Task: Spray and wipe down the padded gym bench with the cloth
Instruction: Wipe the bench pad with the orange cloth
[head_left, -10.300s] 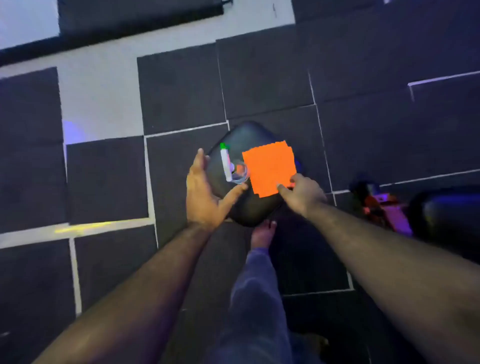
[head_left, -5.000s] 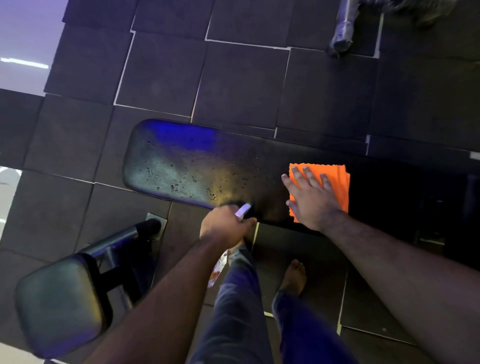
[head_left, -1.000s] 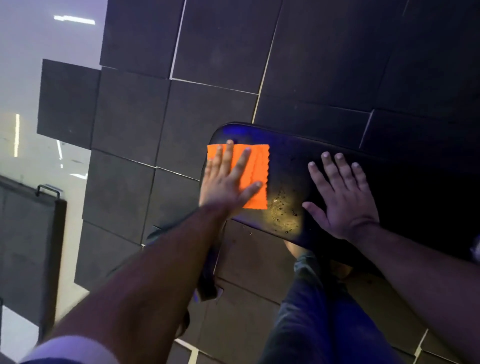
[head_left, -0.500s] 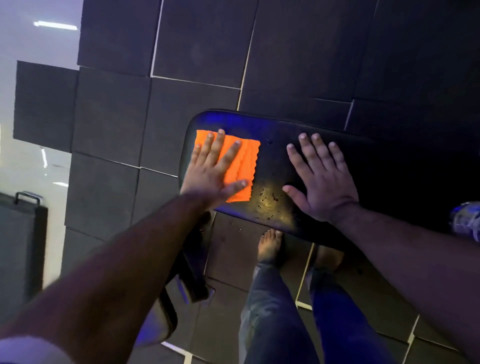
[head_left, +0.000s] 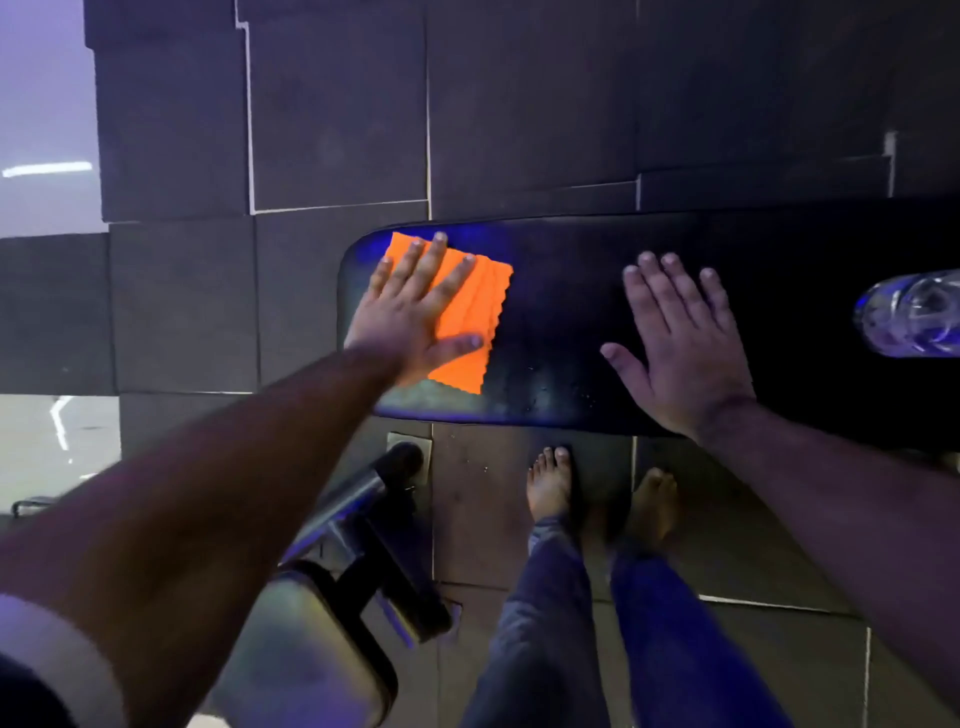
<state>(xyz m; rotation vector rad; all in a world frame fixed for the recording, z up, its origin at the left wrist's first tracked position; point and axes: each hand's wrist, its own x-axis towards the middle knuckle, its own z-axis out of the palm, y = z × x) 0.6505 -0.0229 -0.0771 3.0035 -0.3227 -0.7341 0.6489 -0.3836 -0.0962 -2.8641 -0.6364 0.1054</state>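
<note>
Orange ribbed cloth (head_left: 467, 317), black bench (head_left: 571, 322), dark grey floor tiles (head_left: 337, 130)

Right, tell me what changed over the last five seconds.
The orange cloth passed from the right hand to the left hand and moved to the left end of the bench. The spray bottle was let go and lies on the pad. The right hand now rests bare; most droplets are gone.

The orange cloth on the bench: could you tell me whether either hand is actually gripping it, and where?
Neither grips it. The left hand lies flat, fingers spread, on the orange cloth; the right hand rests flat on the bench.
</note>
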